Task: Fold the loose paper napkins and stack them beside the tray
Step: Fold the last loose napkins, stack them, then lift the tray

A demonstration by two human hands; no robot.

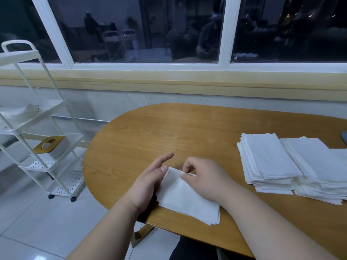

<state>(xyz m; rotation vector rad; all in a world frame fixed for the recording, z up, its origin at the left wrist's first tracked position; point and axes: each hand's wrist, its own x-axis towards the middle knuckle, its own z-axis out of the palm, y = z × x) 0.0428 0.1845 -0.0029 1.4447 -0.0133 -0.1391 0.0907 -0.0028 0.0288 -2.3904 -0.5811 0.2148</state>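
Near bench edge: soft white paper napkin (185, 199), folded into a rectangle, lies flat on oval wood-grain bench (169, 128).
Left hand (148, 184): fingers straight, resting along its left side.
Right hand (204, 177): pinches its far edge.
Right side: 2 squared stacks (268, 162) of folded napkins.

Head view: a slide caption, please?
The right hand pinches a napkin corner, left hand touches its edge; two stacks lie on the table.

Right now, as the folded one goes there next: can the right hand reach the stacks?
Probably yes: only bare table lies between the right hand and the stacks, nothing blocking; it pinches the napkin, so that would travel along.
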